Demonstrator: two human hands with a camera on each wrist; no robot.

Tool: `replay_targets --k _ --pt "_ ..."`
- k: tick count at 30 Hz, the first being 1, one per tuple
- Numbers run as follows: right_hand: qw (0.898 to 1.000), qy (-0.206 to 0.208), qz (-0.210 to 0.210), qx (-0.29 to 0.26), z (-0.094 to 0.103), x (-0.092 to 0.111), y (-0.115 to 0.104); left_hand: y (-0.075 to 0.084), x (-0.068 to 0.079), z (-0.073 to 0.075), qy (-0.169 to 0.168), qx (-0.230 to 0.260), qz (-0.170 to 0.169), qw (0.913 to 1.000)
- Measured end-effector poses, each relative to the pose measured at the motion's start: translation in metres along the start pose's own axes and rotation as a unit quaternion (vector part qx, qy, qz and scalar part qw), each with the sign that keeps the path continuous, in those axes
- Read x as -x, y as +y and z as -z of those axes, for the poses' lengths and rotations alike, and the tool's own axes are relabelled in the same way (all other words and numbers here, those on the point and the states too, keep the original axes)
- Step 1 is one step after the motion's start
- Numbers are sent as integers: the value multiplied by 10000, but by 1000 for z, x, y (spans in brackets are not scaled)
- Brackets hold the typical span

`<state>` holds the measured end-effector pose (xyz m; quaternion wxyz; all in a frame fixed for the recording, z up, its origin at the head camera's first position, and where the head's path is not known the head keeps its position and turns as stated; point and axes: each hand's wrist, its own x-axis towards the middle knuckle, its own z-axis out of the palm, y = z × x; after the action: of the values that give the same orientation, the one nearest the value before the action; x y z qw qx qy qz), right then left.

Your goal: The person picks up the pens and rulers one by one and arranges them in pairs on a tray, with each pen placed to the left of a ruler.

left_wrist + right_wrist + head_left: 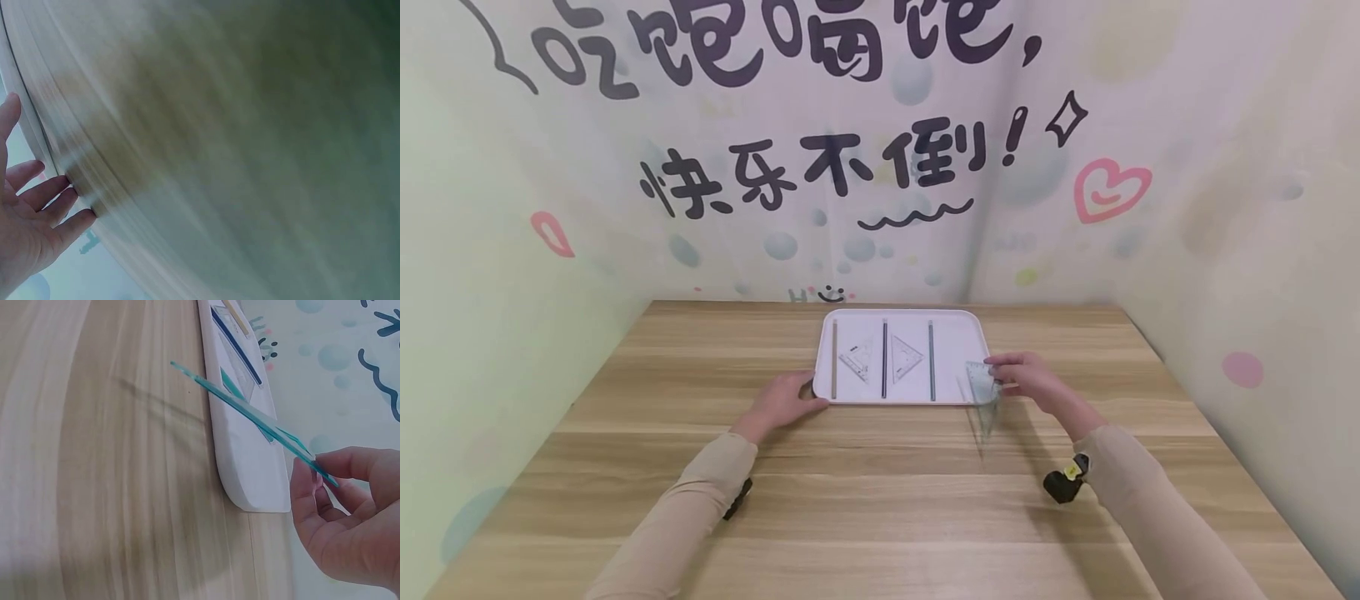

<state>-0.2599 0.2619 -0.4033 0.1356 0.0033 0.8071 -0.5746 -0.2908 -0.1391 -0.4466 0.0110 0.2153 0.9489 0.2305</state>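
A white tray [958, 337] lies near the back of the table. On it are a brown pencil [834, 360], a dark blue pencil [884, 360] and a green pencil [932, 362], standing apart in a row. Between them lie two clear set squares, one on the left [857, 363] and one on the right [907, 358]. My right hand [1028, 379] pinches another clear, green-edged set square [250, 415] by one end, tilted above the tray's front right corner. My left hand [782, 402] rests at the tray's front left corner, its fingers [45, 192] loosely extended.
The wooden table [880, 500] stretches toward me from the tray. Behind it hangs a printed wall covering [820, 242] with black lettering. Each forearm wears a black wrist device, the right one [1063, 483] hanging over the table.
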Motion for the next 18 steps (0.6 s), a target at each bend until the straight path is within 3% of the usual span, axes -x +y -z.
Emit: replay_targets --k 18 --pt "9986 355 -301 -259 -5 -18 -6 -2 -1 -2 25 -68 -15 10000"
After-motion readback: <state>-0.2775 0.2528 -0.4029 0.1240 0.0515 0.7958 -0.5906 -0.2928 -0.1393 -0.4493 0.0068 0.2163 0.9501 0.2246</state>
